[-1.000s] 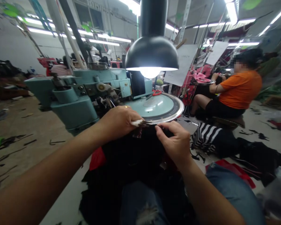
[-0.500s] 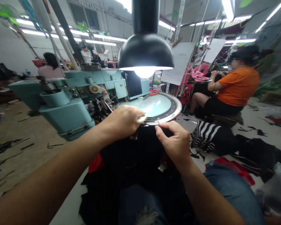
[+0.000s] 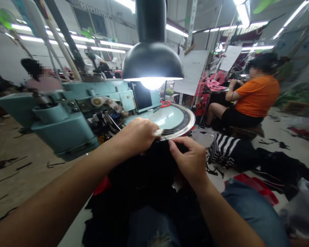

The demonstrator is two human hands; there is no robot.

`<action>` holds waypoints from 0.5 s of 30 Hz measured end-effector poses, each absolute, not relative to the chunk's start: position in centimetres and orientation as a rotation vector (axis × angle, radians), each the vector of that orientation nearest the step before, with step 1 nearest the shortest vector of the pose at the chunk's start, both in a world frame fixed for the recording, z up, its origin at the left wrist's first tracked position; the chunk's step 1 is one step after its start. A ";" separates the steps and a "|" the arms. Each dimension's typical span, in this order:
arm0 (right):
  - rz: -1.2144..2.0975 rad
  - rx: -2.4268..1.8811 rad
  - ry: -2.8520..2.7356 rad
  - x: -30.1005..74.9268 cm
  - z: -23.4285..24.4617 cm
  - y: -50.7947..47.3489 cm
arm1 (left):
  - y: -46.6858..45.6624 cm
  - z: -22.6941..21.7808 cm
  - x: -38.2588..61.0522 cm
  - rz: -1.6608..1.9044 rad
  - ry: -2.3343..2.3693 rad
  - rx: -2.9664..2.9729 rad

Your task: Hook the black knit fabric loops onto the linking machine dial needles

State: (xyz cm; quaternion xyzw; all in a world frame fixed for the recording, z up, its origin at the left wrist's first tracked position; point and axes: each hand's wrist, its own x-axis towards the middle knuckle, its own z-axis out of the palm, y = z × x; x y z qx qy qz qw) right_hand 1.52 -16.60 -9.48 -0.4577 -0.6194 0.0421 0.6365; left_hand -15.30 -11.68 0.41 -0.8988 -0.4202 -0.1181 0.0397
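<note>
My left hand (image 3: 141,135) is closed around a white-handled tool with thin dark prongs (image 3: 167,131). The prongs point right, over the near rim of the round dial (image 3: 192,120), which is ringed with fine points. At that same rim, my right hand (image 3: 189,156) pinches the edge of a black fabric (image 3: 154,161), thumb against index finger. The black fabric hangs from the dial down over my lap, and its folds are too dark to make out. The dial belongs to a teal linking machine (image 3: 64,130) standing at the left.
A lit black lamp (image 3: 153,63) hangs low above the dial. Red-handled scissors (image 3: 166,103) lie on the dial plate's far side. A person in an orange top (image 3: 259,94) sits at the right. Striped black-and-white fabric (image 3: 225,147) and dark scraps lie on the floor.
The view has turned slightly, so the machine and lamp appear farther left and lower. Both hands stay at the near rim with the same grips, the tool held close to it.
</note>
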 end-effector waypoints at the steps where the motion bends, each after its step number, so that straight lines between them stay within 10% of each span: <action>1: 0.104 -1.045 -1.414 1.5 -9.4 -16.7 | -11.6 0.5 -15.5 -0.386 -1.293 -2.811; 15: 0.124 -1.024 -1.421 1.0 -9.3 -16.7 | -12.1 -0.2 -15.9 -0.416 -1.237 -2.778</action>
